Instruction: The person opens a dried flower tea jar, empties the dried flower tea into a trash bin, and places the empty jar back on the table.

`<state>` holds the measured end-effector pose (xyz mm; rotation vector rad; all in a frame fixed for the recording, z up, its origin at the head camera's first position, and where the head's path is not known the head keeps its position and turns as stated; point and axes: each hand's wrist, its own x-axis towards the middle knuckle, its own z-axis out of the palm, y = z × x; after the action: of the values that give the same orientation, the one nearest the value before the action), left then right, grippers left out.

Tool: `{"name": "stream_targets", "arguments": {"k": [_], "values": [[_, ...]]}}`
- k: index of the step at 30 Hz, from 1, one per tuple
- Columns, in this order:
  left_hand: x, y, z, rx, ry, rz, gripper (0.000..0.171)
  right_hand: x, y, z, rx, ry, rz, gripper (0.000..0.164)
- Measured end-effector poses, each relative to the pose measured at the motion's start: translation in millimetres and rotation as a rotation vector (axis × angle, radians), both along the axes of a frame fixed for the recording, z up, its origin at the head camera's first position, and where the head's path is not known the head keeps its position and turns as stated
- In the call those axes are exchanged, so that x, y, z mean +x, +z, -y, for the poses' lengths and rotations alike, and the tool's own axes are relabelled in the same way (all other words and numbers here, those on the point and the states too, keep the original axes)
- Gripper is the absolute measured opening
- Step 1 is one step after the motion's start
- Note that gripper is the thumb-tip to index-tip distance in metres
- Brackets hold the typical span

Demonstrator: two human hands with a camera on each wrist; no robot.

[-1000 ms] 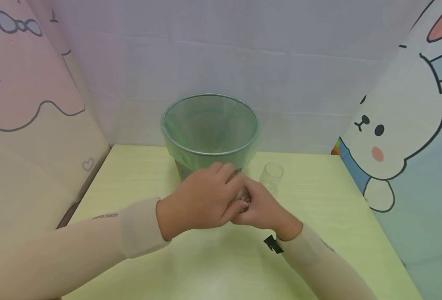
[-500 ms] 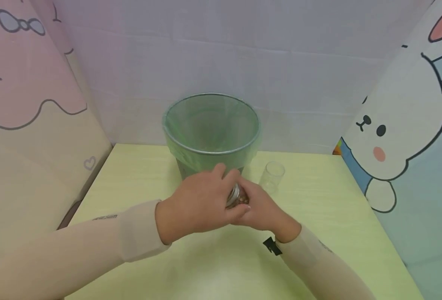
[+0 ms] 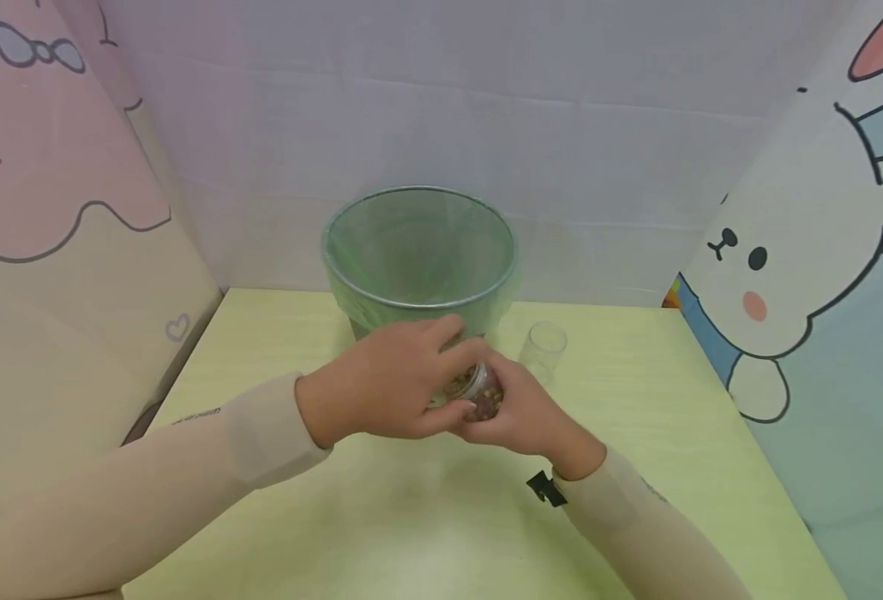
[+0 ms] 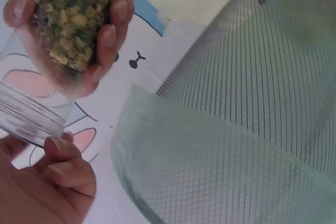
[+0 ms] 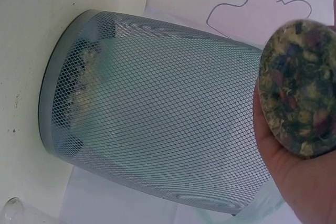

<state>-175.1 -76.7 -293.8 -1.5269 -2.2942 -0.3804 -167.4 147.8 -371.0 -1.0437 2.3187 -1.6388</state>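
In the head view my right hand [image 3: 524, 417] grips a clear glass jar [image 3: 489, 398] of dried flowers or herbs, tilted with its mouth to the left. Its fingers curl round the filled end in the left wrist view, and the jar's round base [image 5: 296, 87] shows in the right wrist view. My left hand [image 3: 389, 379] spans the mouth, thumb below and forefinger above. In the left wrist view its fingertips [image 4: 59, 148] hold the threaded rim of the jar [image 4: 31, 114]. Whether a clear lid lies inside that hand cannot be told.
A mesh wastebasket [image 5: 168, 108] with a green bag liner [image 3: 351, 304] stands just behind the hands. Some plant matter [image 5: 84, 87] shows through its mesh near the bottom. To its right on the pale yellow table [image 3: 636, 417] is an empty clear glass container [image 3: 542, 350].
My left hand has shifted a little left and its fingers have spread, uncovering the jar's rim and contents. The right hand stays almost in place with the jar.
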Motion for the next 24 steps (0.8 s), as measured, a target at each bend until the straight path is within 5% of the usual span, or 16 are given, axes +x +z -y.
{"name": "stream_targets", "arguments": {"k": [8, 16, 24], "values": [[9.5, -4.9, -1.4, 0.08, 0.204, 0.113, 0.037, 1.5, 0.7, 2.5, 0.051, -0.087, -0.072, 0.053], [10.8, -6.0, -0.2, 0.075, 0.182, 0.095, 0.039, 0.7, -0.7, 2.5, 0.046, -0.083, -0.063, 0.053], [16.0, -8.4, 6.0, 0.165, 0.183, 0.082, 0.039, 1.0, -0.5, 1.8, 0.047, -0.098, -0.069, 0.055]]}}
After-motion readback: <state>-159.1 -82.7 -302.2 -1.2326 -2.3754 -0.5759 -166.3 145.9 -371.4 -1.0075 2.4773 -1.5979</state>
